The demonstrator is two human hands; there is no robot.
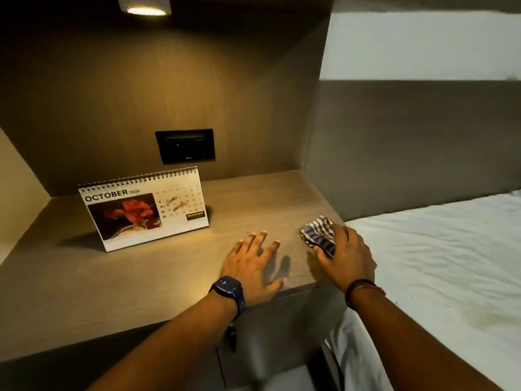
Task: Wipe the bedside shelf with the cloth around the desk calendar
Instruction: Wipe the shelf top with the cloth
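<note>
**Cloth at right edge of shelf, calendar untouched**

The cloth (318, 235), checked and bunched up, sits lower right of centre, pressed on the bedside shelf (253, 198) close to its right edge, just beside the bed (437, 263). The right hand (345, 255) is clamped over it: fingers curled across the top, thumb tucked under the near side, wrist low, forearm coming in from the bottom right.

The desk calendar (146, 210) stands upright left of centre, tent-style, open to October, well apart from the cloth. The shelf between them is bare except for a few dark specks near the calendar's right foot.

The left hand (253, 261) is empty, fingers spread, palm down flat on the shelf near the front edge, between calendar and cloth. It looks like a brace. Watch (227, 289) on that wrist.

Risks from here:
- A leftward sweep reaches the calendar's right foot first. It is light card on a narrow base, so a nudge would likely skid or fold it.
- The left hand sits in the sweep path and blocks the mid-shelf unless lifted.
- The bunched cloth covers little area per pass, so streaks or missed strips are likely, especially behind the calendar and in the back corners.
- The wall socket panel (186, 146) sits above the back edge; a damp cloth there would be bad, though dampness can't be judged.
</note>
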